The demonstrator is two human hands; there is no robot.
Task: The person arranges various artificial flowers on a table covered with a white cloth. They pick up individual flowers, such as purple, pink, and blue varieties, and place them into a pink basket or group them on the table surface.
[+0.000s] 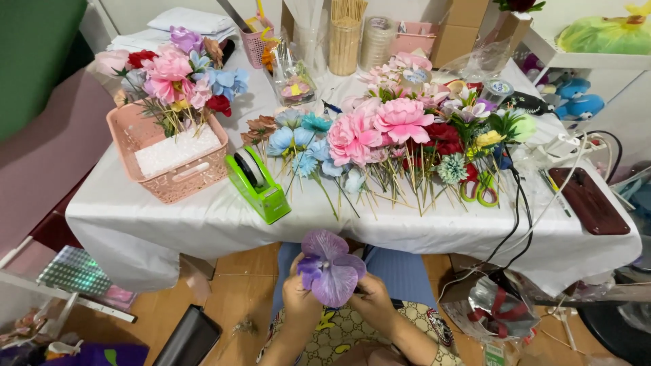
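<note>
White-clothed table (203, 224) sat in front of me, wood floor (237, 285) under it. I held a purple fabric flower (330, 266) low over my lap, below the table's front edge. My left hand (300, 298) pinched its lower left side, fingers curled shut around the base. My right hand (371, 298) gripped the lower right side, fingers closed on the petals' underside. Both hands touched the flower; the petals faced up at the camera.

On the table, a green tape dispenser (258, 181) stood near the front edge, left of center. A pink basket (173, 157) sat to its left, with a white foam block inside and a bunch of pink, blue and red flowers (178, 74) stuck upright in it. A big spread of stemmed flowers (400, 139) lay across the middle, stems pointing toward me, mostly pink, blue, red. Red-and-green scissors (479, 188) lay at the right end of that pile. A dark red flat case (588, 201) rested near the right edge. Black cables (519, 224) ran off the front edge. A jar of wooden sticks (344, 41) stood at the back.
</note>
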